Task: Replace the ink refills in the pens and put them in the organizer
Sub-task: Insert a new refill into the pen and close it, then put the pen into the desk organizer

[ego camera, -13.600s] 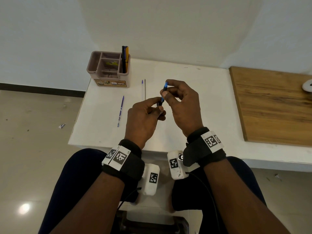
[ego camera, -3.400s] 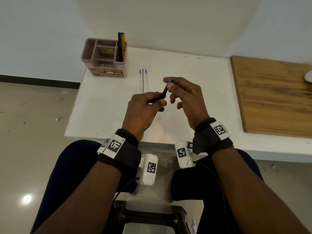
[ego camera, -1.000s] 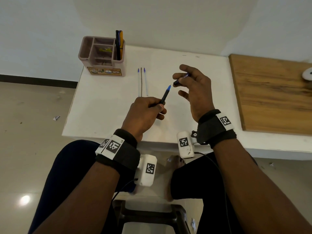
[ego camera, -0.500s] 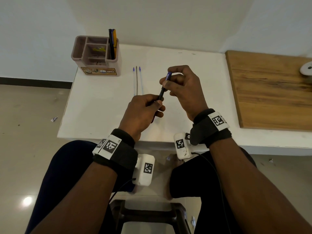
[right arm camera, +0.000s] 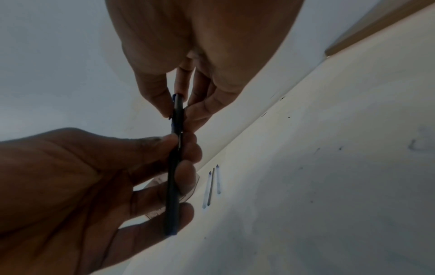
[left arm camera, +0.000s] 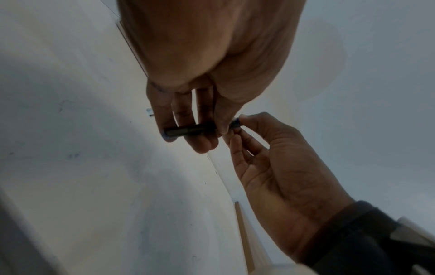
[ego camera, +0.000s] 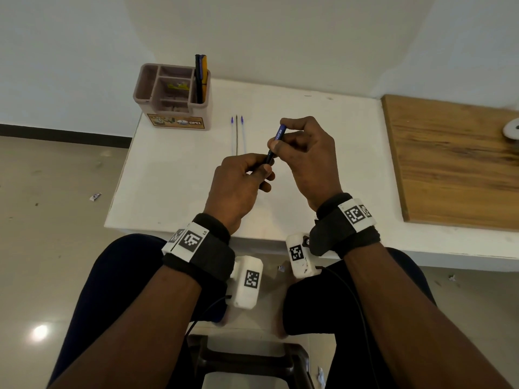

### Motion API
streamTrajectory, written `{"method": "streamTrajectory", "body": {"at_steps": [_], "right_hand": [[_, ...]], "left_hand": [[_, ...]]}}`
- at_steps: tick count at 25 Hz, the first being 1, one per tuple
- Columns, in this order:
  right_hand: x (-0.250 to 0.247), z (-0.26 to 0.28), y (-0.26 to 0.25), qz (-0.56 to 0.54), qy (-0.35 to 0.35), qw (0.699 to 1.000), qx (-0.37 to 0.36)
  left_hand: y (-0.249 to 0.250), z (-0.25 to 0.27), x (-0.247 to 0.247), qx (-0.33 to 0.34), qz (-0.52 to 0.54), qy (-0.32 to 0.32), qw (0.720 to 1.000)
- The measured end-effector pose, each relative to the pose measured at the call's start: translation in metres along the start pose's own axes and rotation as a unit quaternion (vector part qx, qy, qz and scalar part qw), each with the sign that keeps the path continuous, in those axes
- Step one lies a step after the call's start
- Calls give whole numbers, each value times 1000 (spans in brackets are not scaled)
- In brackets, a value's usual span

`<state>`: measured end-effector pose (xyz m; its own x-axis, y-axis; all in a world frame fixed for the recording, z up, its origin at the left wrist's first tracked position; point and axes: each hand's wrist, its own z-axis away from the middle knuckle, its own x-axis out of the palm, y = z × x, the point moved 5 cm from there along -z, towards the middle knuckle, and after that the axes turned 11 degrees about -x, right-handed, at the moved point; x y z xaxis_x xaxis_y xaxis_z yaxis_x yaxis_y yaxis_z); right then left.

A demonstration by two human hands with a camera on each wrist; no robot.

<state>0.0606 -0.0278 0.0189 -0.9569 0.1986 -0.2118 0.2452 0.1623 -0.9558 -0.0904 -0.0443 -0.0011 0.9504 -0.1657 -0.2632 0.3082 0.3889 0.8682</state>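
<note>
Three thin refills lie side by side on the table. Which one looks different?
The middle refill: dark along its length, while the two refills beside it are pale with blue tips.

Dark blue pen [ego camera: 274, 146], mauve organizer [ego camera: 171, 94] (gold label) — white table [ego camera: 174, 175], brown woodgrain board [ego camera: 455, 164]

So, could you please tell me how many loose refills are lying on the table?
3: side by side on the white table, beyond the hands: left refill, middle refill, right refill.
</note>
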Motion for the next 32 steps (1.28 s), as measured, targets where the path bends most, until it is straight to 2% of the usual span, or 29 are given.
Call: {"method": "streamTrajectory", "body": {"at_steps": [3, 7, 13, 18, 21, 25, 28, 32], "right_hand": [[4, -4, -2, 44, -17, 999, -15], [29, -12, -16, 89, -47, 994, -47], [73, -67, -47, 107, 4, 989, -105], [107, -133, -80, 125, 53, 973, -189], [133, -151, -75, 176, 21, 965, -194], [162, -146, -37, 256, -60, 951, -162], [170, -141, -20, 299, -96, 936, -161], [169, -137, -19, 319, -118, 930, -138]], "left_hand": [[2, -1, -2, 1, 7, 9, 1000], [8, -5, -25, 19, 11, 57, 998], [1, -14, -84, 3, 26, 167, 986], [-6, -19, -102, -36, 34, 173, 984], [-6, -21, -104, -40, 44, 167, 984], [-5, -22, -108, -39, 60, 163, 984], [-6, -22, -107, -44, 62, 161, 984], [-6, -21, -104, -41, 47, 166, 984]]}}
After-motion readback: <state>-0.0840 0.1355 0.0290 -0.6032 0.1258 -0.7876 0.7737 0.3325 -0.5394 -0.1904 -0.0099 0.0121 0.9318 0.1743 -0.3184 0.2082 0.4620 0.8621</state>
